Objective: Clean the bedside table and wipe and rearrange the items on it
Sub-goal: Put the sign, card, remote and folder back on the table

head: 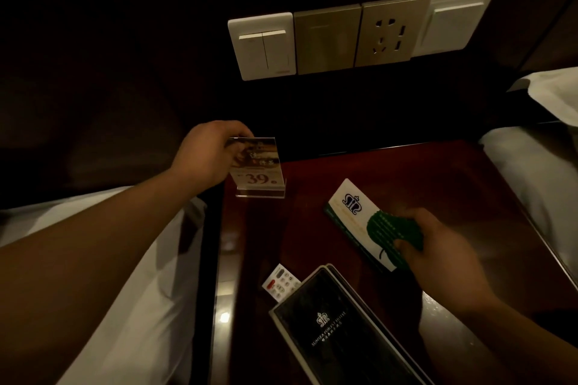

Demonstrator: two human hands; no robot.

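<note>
- The left hand (209, 153) grips the top left edge of a clear acrylic sign stand holding a printed card marked "39" (259, 169), with its fingers curled over the top and the thumb in front.
- The stand sits at the back left corner of the dark red polished wooden bedside table (422, 184). Its base appears to rest on the surface, though the dim light makes that contact hard to confirm.
- The right hand (438, 247) pinches the lower end of a white card with a green leaf print and crown logo (359, 222), thumb on top and fingers underneath, above the middle of the table.
- A black rectangular folder with a pale hotel crest (331, 328) lies at an angle at the front of the table and partly covers a white remote control with a red button (280, 283).
- No cloth shows in either hand, so the work looks to be at the rearranging stage. Whether the surface has been wiped cannot be told.
- Left to do, by this reading:
  - set the stand square
  - place the leaf card
  - straighten the folder and remote
</note>
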